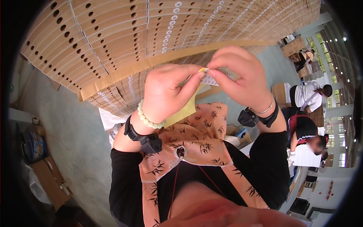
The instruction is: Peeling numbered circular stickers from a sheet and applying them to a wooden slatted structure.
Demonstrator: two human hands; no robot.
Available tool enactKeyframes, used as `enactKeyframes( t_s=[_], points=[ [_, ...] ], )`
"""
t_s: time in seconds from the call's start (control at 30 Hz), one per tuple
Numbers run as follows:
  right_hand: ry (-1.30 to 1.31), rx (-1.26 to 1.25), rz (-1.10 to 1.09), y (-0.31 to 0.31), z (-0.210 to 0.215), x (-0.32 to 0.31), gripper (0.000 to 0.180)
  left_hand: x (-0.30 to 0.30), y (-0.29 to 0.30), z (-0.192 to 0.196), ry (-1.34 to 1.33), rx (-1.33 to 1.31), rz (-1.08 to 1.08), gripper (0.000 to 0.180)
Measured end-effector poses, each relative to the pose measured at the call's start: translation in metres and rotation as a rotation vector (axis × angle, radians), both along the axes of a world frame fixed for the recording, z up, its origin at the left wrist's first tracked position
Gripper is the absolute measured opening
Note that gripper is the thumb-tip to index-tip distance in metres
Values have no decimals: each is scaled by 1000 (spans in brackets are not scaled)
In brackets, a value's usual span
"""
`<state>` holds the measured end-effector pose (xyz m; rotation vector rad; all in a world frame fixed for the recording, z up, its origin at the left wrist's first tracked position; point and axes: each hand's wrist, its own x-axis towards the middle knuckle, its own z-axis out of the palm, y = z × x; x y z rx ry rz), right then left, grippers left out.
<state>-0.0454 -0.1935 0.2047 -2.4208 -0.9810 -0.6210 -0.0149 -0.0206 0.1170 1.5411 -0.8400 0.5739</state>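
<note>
My left hand (166,89), with a pale bead bracelet at the wrist, pinches a sticker sheet between thumb and forefinger. My right hand (242,75) meets it there, thumb and forefinger closed on the same raised corner. A small yellow-and-white bit (203,70) shows between the fingertips. The white face of the sticker sheet (211,80), with rows of small marks, appears below the right fingers. Its yellow backing (185,114) hangs down behind my left hand. Whether a single sticker has come loose from the sheet, I cannot tell.
Tall stacks of flat brown cardboard boxes (121,34) with round holes and round white labels rise just ahead. A cardboard edge strip (124,70) runs along them. Several people, one in a white shirt (306,96), work at the right. An opened carton (51,181) lies at the left.
</note>
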Motion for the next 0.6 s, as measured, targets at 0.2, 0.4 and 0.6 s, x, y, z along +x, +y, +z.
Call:
enactKeyframes(
  t_s=[0.2, 0.4, 0.6],
  points=[
    [-130, -90, -24, 5, -1, -4, 9, -6, 3, 0, 31, 20, -14, 10],
    [-381, -320, 22, 9, 5, -2, 17, -9, 4, 4, 592, -158, -281, 16],
    [-593, -259, 34, 10, 94, 13, 12, -17, 10, 10, 567, -304, -312, 16]
  ],
)
